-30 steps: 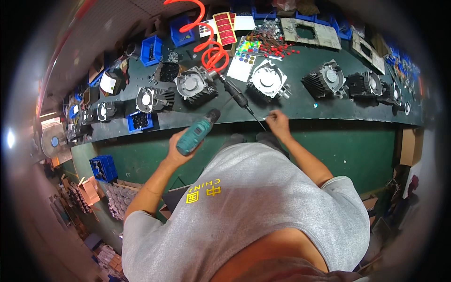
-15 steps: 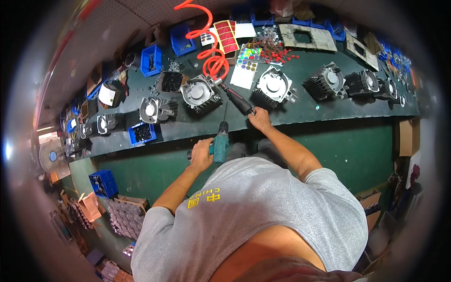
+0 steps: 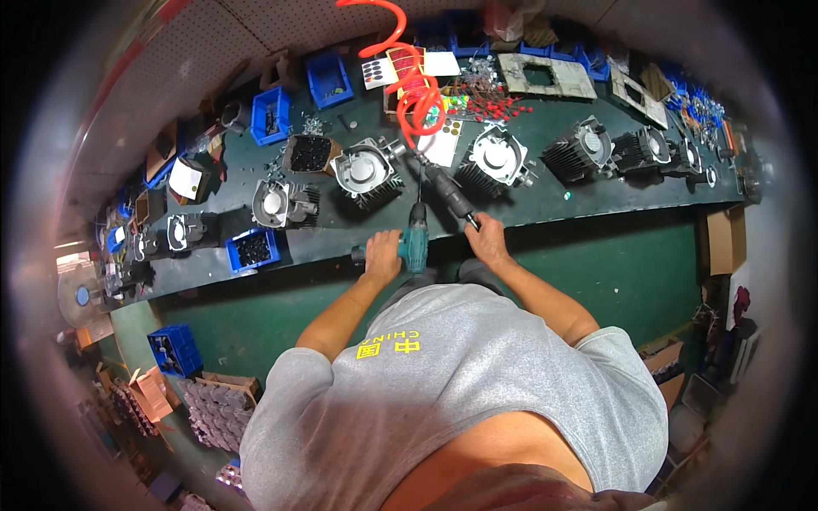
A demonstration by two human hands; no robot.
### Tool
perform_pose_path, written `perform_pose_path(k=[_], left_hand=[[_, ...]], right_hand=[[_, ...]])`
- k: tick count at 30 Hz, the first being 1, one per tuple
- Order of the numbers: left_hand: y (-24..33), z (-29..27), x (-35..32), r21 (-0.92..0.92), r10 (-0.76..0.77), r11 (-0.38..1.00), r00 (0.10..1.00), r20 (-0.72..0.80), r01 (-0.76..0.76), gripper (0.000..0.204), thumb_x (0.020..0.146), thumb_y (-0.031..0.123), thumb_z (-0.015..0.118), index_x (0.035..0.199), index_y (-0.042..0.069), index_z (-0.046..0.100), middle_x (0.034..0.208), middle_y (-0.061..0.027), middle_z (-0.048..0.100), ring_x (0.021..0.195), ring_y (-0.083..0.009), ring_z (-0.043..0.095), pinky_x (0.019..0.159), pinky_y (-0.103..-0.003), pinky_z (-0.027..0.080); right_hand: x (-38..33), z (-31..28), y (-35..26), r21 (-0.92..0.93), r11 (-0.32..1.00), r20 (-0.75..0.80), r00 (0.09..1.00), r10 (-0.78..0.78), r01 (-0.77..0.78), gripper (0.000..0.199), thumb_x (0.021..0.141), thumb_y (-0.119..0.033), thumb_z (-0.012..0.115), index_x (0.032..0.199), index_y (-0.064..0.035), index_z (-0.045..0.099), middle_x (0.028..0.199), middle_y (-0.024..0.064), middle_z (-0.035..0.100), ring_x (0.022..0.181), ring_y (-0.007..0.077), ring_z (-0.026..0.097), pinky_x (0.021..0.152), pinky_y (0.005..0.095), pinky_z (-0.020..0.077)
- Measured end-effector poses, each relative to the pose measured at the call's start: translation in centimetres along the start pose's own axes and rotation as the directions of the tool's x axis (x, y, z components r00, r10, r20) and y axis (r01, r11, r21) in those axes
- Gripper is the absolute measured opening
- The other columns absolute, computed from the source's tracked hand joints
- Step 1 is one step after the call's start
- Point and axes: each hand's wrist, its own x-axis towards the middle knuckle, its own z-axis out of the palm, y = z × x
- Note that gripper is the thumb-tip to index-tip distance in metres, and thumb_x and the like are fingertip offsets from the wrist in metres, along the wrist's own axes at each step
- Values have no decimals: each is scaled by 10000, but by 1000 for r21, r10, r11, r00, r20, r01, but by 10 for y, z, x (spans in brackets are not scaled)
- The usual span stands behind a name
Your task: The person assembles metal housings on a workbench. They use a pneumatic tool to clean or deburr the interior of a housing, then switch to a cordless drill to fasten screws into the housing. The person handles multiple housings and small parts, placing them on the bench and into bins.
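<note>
The left hand [image 3: 381,258] has its grip closed round a teal cordless drill [image 3: 415,247] at the near edge of the dark green bench [image 3: 596,200], its bit pointing away. The right hand [image 3: 487,241] closes on the black pneumatic screwdriver [image 3: 449,194] hanging from an orange coiled hose [image 3: 415,81]. This looks like a tool change between fastenings; next, one tool must line up on the finned grey motor housing [image 3: 365,173].

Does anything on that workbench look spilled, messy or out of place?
Yes, mildly. Small red pieces lie scattered loose on the bench near the back, not in a bin. Elsewhere the finned metal housings sit in a rough row. The left hand grips a green drill; nothing looks broken.
</note>
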Motion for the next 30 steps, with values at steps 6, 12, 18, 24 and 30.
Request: perform_pose_path(k=[6,12,18,24,30], left_hand=[[-7,14,41,95,29,995,997,-67,-22,669,722,38,756,1353,82,538,1167,-155,630,1131,-369,570,958,-493,436],[10,4,64,79,-34,996,999,-36,37,731,756,75,767,1437,85,502,1286,-177,626,1220,-381,551,1054,-493,416],[88,-75,88,-947,47,319,997,56,38,784,848,189,805,1511,1,431,1501,-171,515,1398,-302,498,1153,-428,394],[197,-181,116,-973,-165,-189,981,-102,-133,597,916,178,780,1401,-25,496,1297,-155,630,1203,-249,622,1063,-414,508],[238,-218,125,-935,-465,-128,853,-238,-330,364,945,115,755,1246,73,555,1070,-71,702,915,-143,661,844,-411,578]], right_hand=[[-2,-17,-26,125,989,-51,996,-72,78,214,866,-155,683,875,59,668,682,198,624,609,263,611,602,397,476],[-1,-33,-54,272,957,-55,994,-90,102,224,899,-157,691,925,66,683,662,73,602,624,100,528,569,333,437],[5,-55,-82,369,911,-45,983,-179,183,177,896,-117,693,932,56,681,676,89,587,640,93,517,568,314,432],[17,-74,-130,410,782,-181,882,-435,470,137,831,-29,682,940,50,659,811,187,658,693,320,666,636,383,518],[39,-89,-145,289,721,-282,776,-564,630,214,813,-56,676,1004,37,659,800,184,617,711,364,638,640,421,516]])
